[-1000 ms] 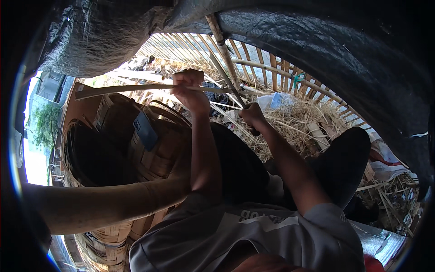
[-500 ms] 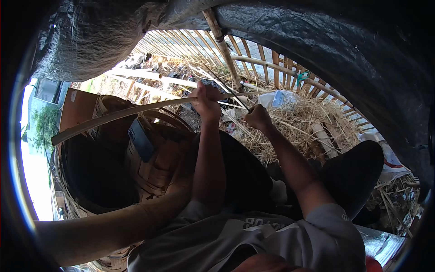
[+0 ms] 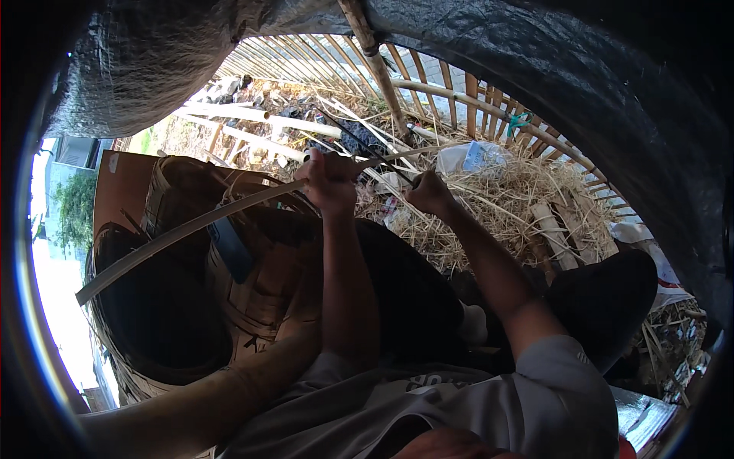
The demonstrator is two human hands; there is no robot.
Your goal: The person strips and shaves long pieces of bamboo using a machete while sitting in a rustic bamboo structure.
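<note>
My left hand is closed around a long, pale bamboo strip, thumb on top. One end of the strip slants down to the left over the woven baskets; its thinner end reaches past my fist to the right. My right hand grips a knife with a long, narrow dark blade; its handle is mostly hidden in my fingers. The blade points up and away to the left, crossing the strip just right of my left fist. Whether the edge is biting into the bamboo I cannot tell.
Woven bamboo baskets stand at my left, with a dark phone propped by them. A thick bamboo pole lies close by my left side. Shavings heap up ahead, before a slatted fence. Dark sheeting hangs overhead.
My left hand has shifted slightly left and down with the bamboo strip, whose left end now hangs lower. The knife hand has moved only a little left.
</note>
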